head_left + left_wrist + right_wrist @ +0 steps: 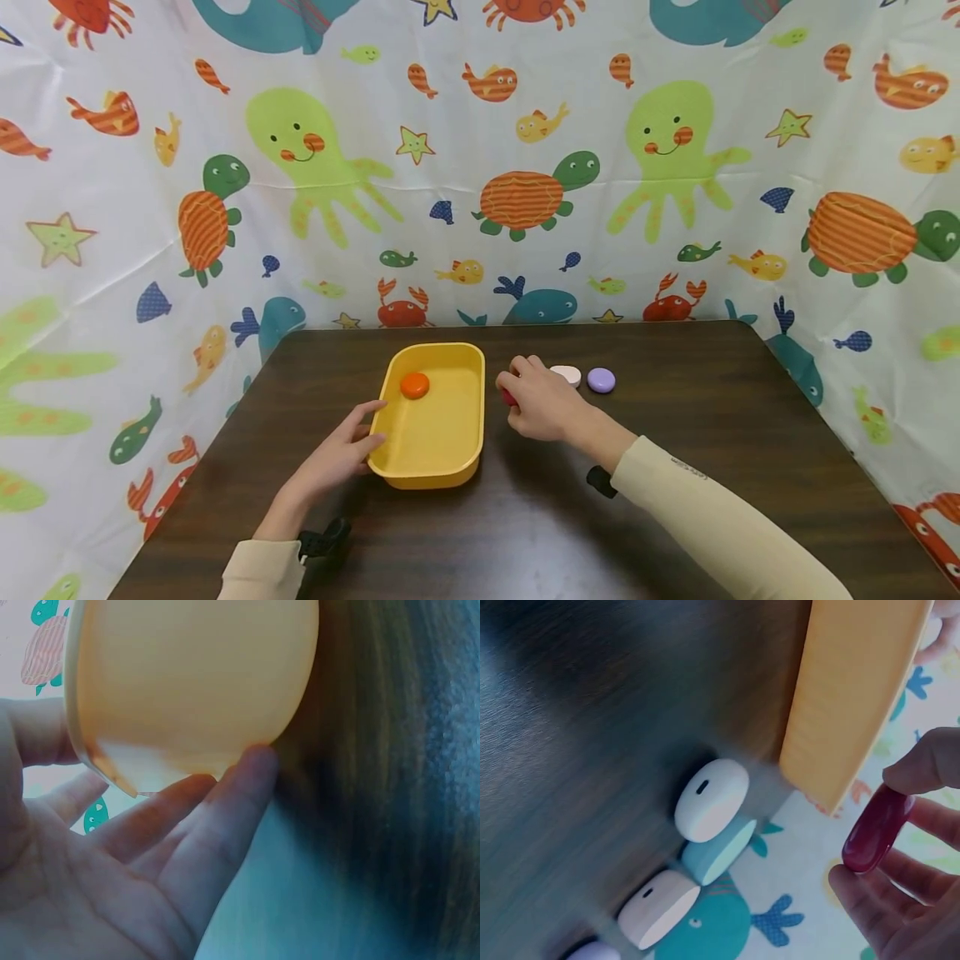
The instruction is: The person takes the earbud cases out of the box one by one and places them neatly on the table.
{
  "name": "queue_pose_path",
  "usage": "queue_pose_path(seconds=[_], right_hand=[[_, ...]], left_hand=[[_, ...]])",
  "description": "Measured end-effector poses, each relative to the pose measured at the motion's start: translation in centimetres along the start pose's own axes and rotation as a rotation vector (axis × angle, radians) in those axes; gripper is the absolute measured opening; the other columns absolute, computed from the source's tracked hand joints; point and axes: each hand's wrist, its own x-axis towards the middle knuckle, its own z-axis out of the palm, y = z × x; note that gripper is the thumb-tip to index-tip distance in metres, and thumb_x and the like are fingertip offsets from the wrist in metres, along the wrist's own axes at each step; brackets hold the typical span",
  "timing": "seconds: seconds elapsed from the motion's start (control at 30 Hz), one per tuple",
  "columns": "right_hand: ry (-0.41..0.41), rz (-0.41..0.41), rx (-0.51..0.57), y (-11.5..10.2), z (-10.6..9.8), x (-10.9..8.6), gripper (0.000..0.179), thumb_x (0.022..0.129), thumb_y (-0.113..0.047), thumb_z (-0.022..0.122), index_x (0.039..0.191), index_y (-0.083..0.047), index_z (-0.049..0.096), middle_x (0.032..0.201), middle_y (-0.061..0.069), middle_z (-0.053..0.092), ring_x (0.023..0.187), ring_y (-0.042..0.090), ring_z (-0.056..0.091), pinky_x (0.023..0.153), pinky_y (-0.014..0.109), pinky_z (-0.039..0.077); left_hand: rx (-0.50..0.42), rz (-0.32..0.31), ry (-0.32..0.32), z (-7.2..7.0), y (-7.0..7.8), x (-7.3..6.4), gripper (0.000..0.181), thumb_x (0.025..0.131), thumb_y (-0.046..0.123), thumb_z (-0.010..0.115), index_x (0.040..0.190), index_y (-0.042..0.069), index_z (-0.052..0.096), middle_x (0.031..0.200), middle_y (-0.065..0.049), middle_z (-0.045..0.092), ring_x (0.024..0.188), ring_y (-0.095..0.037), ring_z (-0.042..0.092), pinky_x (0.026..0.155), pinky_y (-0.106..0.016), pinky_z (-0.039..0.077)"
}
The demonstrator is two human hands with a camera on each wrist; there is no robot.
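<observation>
My left hand point(341, 454) grips the left wall of a yellow tub point(195, 682), thumb over the rim and fingers against the outside. Inside the tub, near its far left corner, lies an orange rounded piece point(414, 385). To the right of the tub, my right hand point(543, 400) pinches a shiny dark red oval piece point(877, 829) between thumb and fingers, above the table. Beyond this hand sit a white piece point(712, 802) with a small dark slot, a teal piece point(718, 851), a pale pink piece point(658, 909) and a lavender piece point(601, 381).
The dark wooden table point(540, 533) reaches back to a curtain point(450, 125) printed with sea animals, which also hangs along both sides. Black wrist straps point(324, 537) show by the cuffs.
</observation>
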Motion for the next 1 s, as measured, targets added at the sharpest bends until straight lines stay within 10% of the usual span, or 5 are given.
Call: queue_pose_path(seconds=[1.0], right_hand=[[-0.027,0.181,0.027,6.8,2.3,-2.3,0.025,0.081,-0.015,0.073,0.104,-0.014,0.063,0.105,0.009,0.055,0.096,0.028,0.048,0.070,0.039,0.050]], left_hand=[[0.022,0.003,-0.003,0.0,-0.1,-0.1,0.061,0.107,0.023,0.052,0.159,0.014,0.023,0.149,-0.034,0.040,0.107,-0.031,0.064,0.092,-0.047,0.058]])
